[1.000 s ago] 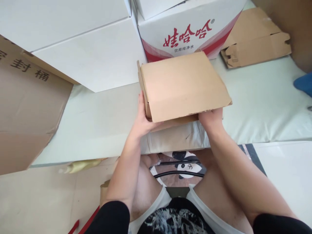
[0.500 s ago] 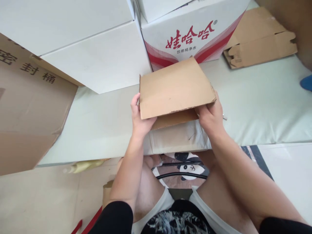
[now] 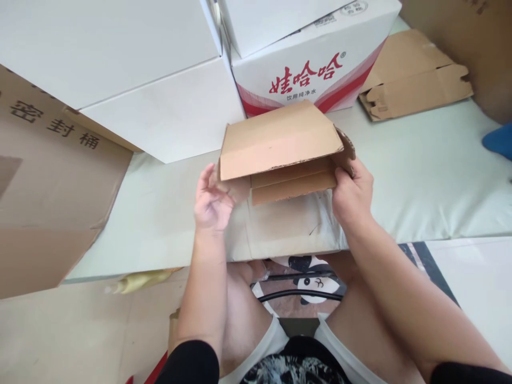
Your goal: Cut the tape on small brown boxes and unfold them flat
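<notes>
Right hand (image 3: 355, 193) is gripping an open, rectangular brown cardboard box (image 3: 280, 141) while left hand (image 3: 213, 205) is curving loosely open by its side flap (image 3: 240, 188).

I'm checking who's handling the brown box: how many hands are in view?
2: the left hand at the left side of the brown box, contact unclear; the right hand gripping its right side. Others could be hidden.

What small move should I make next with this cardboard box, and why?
Perhaps fold the left side flap inward with your left hand: the box gapes open at its near end, that hand is at the flap, and your right hand grips the opposite side.
</notes>
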`<state>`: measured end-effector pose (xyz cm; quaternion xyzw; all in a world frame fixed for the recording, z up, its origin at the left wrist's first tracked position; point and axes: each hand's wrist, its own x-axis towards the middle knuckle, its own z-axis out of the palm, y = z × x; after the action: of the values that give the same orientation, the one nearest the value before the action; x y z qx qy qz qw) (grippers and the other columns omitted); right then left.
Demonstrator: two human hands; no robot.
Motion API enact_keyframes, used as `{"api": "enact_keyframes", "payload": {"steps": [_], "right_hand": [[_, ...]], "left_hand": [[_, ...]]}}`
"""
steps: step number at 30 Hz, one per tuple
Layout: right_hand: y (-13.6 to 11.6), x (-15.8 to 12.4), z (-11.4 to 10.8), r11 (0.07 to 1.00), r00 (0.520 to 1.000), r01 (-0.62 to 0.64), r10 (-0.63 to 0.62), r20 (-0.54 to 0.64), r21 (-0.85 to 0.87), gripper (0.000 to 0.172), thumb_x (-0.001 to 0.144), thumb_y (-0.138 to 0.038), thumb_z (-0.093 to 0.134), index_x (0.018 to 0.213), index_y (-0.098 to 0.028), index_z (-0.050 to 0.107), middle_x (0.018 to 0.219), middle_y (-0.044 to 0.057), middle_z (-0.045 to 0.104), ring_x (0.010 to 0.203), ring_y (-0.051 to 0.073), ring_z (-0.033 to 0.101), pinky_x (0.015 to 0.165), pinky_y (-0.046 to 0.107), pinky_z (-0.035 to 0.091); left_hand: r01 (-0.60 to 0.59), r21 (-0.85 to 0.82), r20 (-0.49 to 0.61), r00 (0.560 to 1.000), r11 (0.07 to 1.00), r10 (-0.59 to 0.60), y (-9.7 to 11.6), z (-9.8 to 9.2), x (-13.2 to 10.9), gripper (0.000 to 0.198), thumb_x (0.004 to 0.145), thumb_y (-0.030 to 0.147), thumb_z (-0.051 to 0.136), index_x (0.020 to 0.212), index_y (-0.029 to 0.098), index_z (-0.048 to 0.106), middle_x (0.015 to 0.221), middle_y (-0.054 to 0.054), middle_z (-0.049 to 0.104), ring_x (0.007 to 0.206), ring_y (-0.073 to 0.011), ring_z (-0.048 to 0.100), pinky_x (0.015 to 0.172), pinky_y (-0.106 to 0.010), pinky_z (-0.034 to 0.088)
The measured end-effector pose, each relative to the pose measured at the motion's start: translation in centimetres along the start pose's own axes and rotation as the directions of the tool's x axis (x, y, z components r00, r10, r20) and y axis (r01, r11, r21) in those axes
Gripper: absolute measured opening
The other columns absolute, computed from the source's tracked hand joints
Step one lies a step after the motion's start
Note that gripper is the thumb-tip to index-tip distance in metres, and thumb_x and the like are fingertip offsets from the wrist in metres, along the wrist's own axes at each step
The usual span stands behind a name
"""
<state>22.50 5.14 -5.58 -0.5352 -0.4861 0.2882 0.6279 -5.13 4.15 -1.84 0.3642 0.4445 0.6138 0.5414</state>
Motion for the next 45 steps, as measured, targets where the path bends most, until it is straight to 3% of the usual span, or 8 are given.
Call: {"api": "enact_keyframes", "payload": {"steps": [6, 10, 15, 20, 25, 34, 42, 45], "right_hand": [[1.3, -0.1, 0.0, 0.991, 0.997, 0.051, -0.043, -0.067, 0.123, 0.029, 0.086, -0.027, 0.062, 0.109, -0.033, 0.079, 0.129, -0.001, 0.074, 0.133, 0.027, 0.063, 0.123, 0.058, 0.040], [0.7, -0.2, 0.0, 0.974, 0.990, 0.137, -0.131, -0.045, 0.181, 0.025, 0.084, -0.021, 0.063, 0.095, -0.035, 0.080, 0.124, -0.002, 0.075, 0.131, 0.027, 0.064, 0.121, 0.058, 0.041], [0.0, 0.1, -0.8, 0.996, 0.996, 0.083, -0.082, -0.042, 0.035, 0.027, 0.075, -0.013, 0.057, 0.082, -0.027, 0.077, 0.131, 0.002, 0.071, 0.135, 0.030, 0.060, 0.118, 0.062, 0.042], [0.9, 0.9, -1.7, 0.980, 0.982, -0.186, 0.183, 0.036, 0.078, 0.033, 0.070, -0.017, 0.059, 0.098, -0.026, 0.074, 0.145, 0.006, 0.063, 0.131, 0.032, 0.062, 0.107, 0.061, 0.051], [1.7, 1.9, -2.3, 0.857, 0.912, -0.407, 0.401, 0.086, 0.316, 0.025, 0.078, -0.035, 0.064, 0.102, -0.028, 0.065, 0.127, 0.005, 0.071, 0.109, 0.026, 0.074, 0.093, 0.048, 0.061], [-1.0, 0.6, -3.0, 0.723, 0.699, -0.671, 0.541, 0.468, 0.166, 0.062, 0.055, -0.061, 0.091, 0.102, -0.025, 0.071, 0.100, 0.009, 0.082, 0.094, 0.035, 0.078, 0.089, 0.056, 0.064], [-0.5, 0.9, -3.1, 0.723, 0.720, -0.673, 0.592, 0.363, 0.157, 0.056, 0.055, -0.058, 0.094, 0.095, -0.023, 0.075, 0.097, 0.008, 0.083, 0.090, 0.033, 0.079, 0.092, 0.055, 0.063], [-0.9, 1.1, -3.0, 0.718, 0.744, -0.658, 0.573, 0.344, 0.227, 0.058, 0.055, -0.059, 0.093, 0.097, -0.023, 0.075, 0.102, 0.008, 0.082, 0.099, 0.034, 0.078, 0.094, 0.053, 0.063]], "left_hand": [[0.345, -0.082, 0.100, 0.936, 0.935, -0.337, -0.8, -1.6, 1.2, 0.062, 0.072, 0.071, 0.068, 0.116, 0.028, 0.066, 0.122, -0.009, 0.073, 0.111, -0.0368, 0.071, 0.069, -0.044, 0.064], [0.449, -0.009, 0.038, 0.893, 0.893, -0.449, -1.8, -2.7, 2.0, 0.059, 0.066, 0.060, 0.085, 0.109, 0.022, 0.069, 0.109, -0.011, 0.079, 0.111, -0.0389, 0.074, 0.086, -0.050, 0.067], [0.392, 0.004, 0.000, 0.920, 0.920, -0.392, -1.6, -3.9, 2.1, 0.046, 0.068, 0.041, 0.084, 0.105, 0.018, 0.070, 0.100, -0.013, 0.081, 0.117, -0.0421, 0.072, 0.104, -0.059, 0.059], [0.308, 0.021, -0.057, 0.950, 0.951, -0.306, -0.9, -4.7, 2.1, 0.046, 0.065, 0.035, 0.083, 0.106, 0.017, 0.071, 0.098, -0.012, 0.081, 0.116, -0.0419, 0.073, 0.106, -0.060, 0.058], [0.364, 0.075, -0.072, 0.931, 0.929, -0.359, -0.6, -5.1, 1.7, 0.056, 0.062, 0.030, 0.083, 0.114, 0.016, 0.070, 0.097, -0.013, 0.081, 0.109, -0.0410, 0.076, 0.101, -0.057, 0.061], [0.350, 0.053, 0.048, 0.934, 0.935, -0.353, -1.0, -5.5, 0.1, 0.079, 0.051, 0.028, 0.092, 0.125, 0.018, 0.068, 0.090, -0.011, 0.082, 0.082, -0.0361, 0.079, 0.084, -0.052, 0.066], [0.334, 0.249, -0.015, 0.940, 0.909, -0.341, -1.1, -3.8, 1.5, 0.063, 0.053, 0.036, 0.100, 0.104, 0.014, 0.071, 0.096, -0.009, 0.082, 0.088, -0.0246, 0.079, 0.075, -0.027, 0.065], [0.315, 0.204, -0.023, 0.948, 0.927, -0.318, -0.8, -3.7, 1.8, 0.055, 0.056, 0.035, 0.099, 0.099, 0.015, 0.071, 0.091, -0.007, 0.082, 0.078, -0.0206, 0.079, 0.067, -0.024, 0.063]]}}
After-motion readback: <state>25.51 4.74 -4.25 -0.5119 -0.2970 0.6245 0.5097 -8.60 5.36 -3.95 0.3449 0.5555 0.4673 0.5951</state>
